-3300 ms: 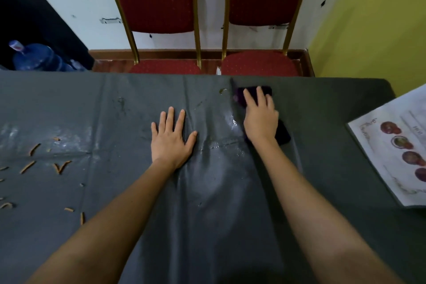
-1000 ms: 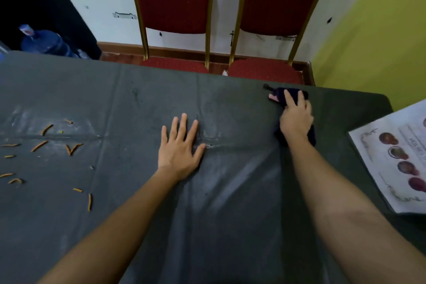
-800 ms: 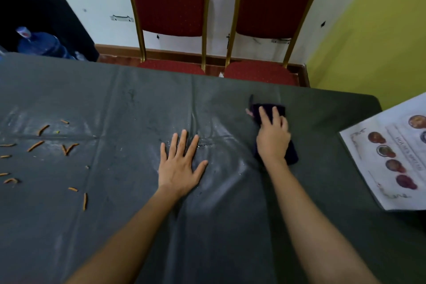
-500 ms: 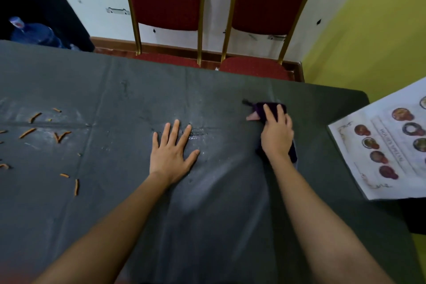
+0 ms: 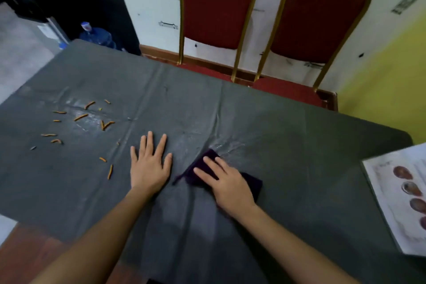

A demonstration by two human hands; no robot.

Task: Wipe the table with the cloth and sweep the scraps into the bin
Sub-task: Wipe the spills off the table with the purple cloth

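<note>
My right hand [image 5: 224, 183] lies flat with straight fingers on a dark purple cloth [image 5: 251, 184], pressing it onto the table's grey plastic cover [image 5: 288, 145]. Wet streaks glisten just beyond the cloth. My left hand [image 5: 149, 163] rests spread and flat on the cover, close to the left of the cloth. Several orange scraps [image 5: 80, 117] are scattered over the left part of the table, the nearest one [image 5: 110, 172] a short way left of my left hand. No bin is in view.
A printed menu sheet [image 5: 401, 200] lies at the table's right edge. Two red chairs with gold frames [image 5: 216, 7] stand behind the far edge. A blue water jug [image 5: 96, 36] sits on the floor at the far left. The cover is creased.
My right hand has dragged the cloth from near the far edge back towards me and leftward, close to my left hand. The left hand has stayed flat in place. My view swung left.
</note>
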